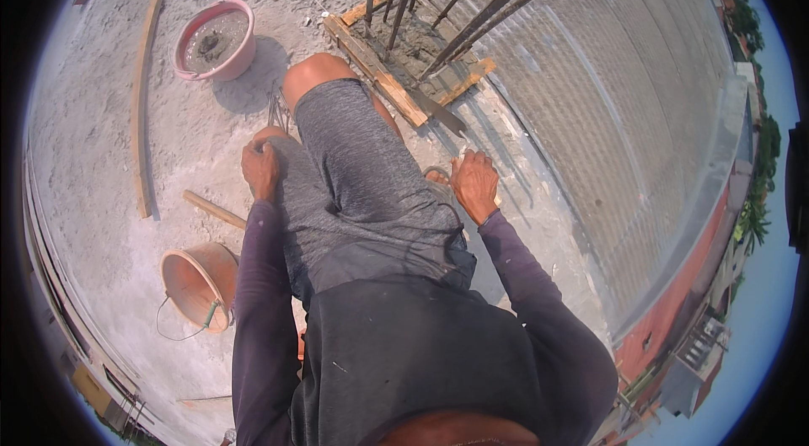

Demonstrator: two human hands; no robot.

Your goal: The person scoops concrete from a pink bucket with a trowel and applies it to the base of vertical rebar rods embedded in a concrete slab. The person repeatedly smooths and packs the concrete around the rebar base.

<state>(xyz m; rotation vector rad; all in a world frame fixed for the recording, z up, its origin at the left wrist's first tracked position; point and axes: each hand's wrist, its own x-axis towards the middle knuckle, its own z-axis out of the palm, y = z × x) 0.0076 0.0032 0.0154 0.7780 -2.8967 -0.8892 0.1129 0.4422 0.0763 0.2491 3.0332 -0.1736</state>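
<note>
My left hand (pixel 259 165) rests with bent fingers round the side of my left knee. My right hand (pixel 474 182) is closed on the handle of a trowel, whose dark blade (pixel 445 117) points up-left beside a wooden formwork box (pixel 415 109). The box holds rough grey mortar (pixel 409 50), with several rusty rebar rods (pixel 506 4) standing up out of it. To the upper left of my left hand, a pink tub (pixel 238 54) holds wet grey mix (pixel 217 29).
An orange bucket (pixel 198 286) with a wire handle sits left of me. A long timber strip (pixel 143 117) and a short stick (pixel 215 208) lie on the concrete floor (pixel 97 160). Corrugated sheeting (pixel 624 84) fills the right side, beyond an edge, with buildings and trees behind.
</note>
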